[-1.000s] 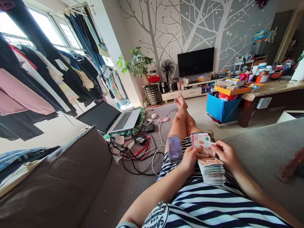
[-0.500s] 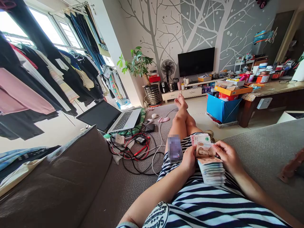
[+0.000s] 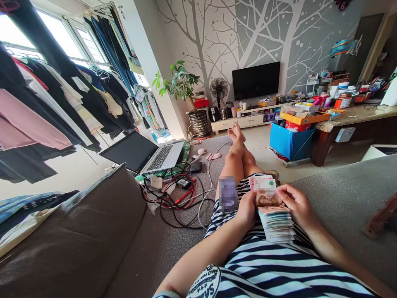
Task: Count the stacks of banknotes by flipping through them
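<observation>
Banknotes (image 3: 276, 227) span the space between both hands over the striped clothing (image 3: 263, 260). The left hand (image 3: 247, 209) is closed on their left edge, likely so the bundle cannot slide; their lower ends spread bodyward; the right hand (image 3: 294, 203) pinches the upper notes' right edge, apparently keeping them spread.

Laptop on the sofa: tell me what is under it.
Green patterned fabric shows beneath the laptop, past its right edge, on the grey sofa. The laptop covers the rest, so anything lying under its middle cannot be seen.
</observation>
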